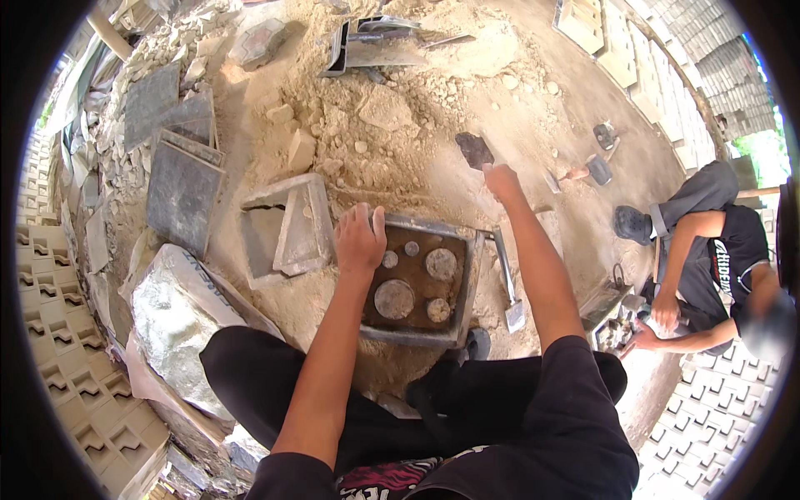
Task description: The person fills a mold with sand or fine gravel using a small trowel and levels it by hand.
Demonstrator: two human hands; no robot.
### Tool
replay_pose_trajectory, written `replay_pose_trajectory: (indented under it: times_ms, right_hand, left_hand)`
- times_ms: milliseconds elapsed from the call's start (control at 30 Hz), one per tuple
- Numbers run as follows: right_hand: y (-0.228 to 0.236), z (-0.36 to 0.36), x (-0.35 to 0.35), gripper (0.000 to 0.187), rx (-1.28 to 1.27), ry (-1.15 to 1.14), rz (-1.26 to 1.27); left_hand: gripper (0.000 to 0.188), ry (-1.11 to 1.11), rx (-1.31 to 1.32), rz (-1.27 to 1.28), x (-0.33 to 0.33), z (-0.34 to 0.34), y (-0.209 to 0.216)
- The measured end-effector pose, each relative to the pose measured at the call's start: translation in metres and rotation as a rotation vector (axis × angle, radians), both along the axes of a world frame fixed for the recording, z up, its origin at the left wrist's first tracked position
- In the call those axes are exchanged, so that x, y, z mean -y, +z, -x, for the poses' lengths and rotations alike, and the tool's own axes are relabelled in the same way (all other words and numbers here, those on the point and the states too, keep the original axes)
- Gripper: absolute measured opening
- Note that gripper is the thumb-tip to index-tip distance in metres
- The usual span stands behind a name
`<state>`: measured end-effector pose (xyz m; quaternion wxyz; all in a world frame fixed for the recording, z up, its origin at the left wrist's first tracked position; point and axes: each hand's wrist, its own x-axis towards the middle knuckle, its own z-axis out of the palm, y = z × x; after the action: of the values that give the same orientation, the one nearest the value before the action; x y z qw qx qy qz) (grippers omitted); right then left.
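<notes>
My left hand [360,242] lies over the far left corner of a square dark frame [408,335], fingers stretched out and thumb apart. Inside the frame is brown, sand-like material [415,279] with several round pale pieces set in it; the largest disc [394,299] is at the near left, and another disc [441,264] is at the far right. Beyond the frame, to the right, my right hand [502,182] is closed around the handle of a trowel [475,151]. The trowel's dark blade points away and left, above the dusty ground. My fingers hide most of its handle.
A small hammer-like tool [510,283] lies right of the frame. A broken pale frame [300,225] is on the left, near dark slabs [185,196]. Loose sandy earth [367,125] is heaped beyond. On the right another person [708,267] works with their hands low.
</notes>
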<state>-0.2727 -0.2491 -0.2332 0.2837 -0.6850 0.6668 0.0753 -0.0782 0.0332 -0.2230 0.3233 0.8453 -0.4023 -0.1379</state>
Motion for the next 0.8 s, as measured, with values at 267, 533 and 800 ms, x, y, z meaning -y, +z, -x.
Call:
replay_pose_trajectory:
  times_ms: [267, 533, 800]
  right_hand:
    - [-0.054, -0.1, 0.067, 0.055, 0.21, 0.149, 0.209]
    - [-0.063, -0.093, 0.075, 0.059, 0.251, 0.135, 0.301]
    - [0.005, -0.043, 0.014, 0.06, 0.262, 0.202, 0.266]
  left_hand:
    - [0.037, -0.017, -0.001, -0.024, 0.0, 0.004, 0.002]
    - [0.037, -0.01, 0.027, -0.034, 0.001, 0.004, 0.005]
    - [0.042, 0.025, 0.057, -0.036, -0.004, 0.005, -0.004]
